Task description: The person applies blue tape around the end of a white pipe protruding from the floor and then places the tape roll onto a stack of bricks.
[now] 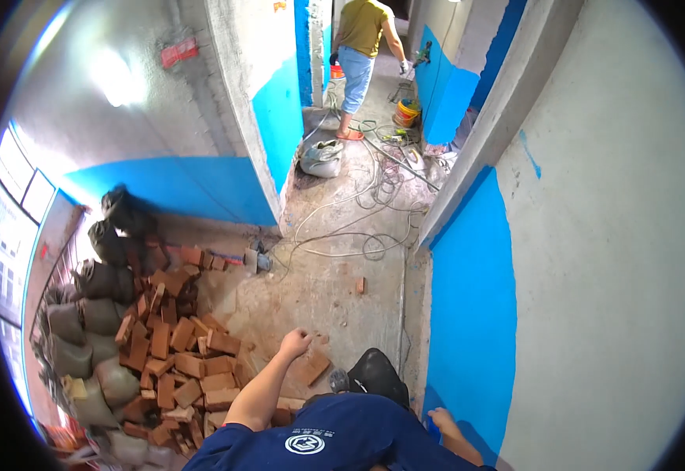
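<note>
My left hand (295, 343) hangs over the concrete floor with its fingers curled; whether anything is inside them is hidden. It is beside a pile of red bricks (182, 334), with a loose brick (313, 366) just below it. My right hand (441, 418) is low beside the blue-painted lower wall, its fingers curled and partly hidden; a blue item beside them is too small to make out. My navy shirt and dark shoe fill the bottom middle.
Grey sacks (91, 345) line the left by a window. Ahead, a person (362, 31) in an olive top walks in a corridor holding cables, hoses (366, 235), a white sack (320, 161) and buckets (407, 114). A small brick (360, 286) lies mid-floor; a wall (593, 235) borders the right.
</note>
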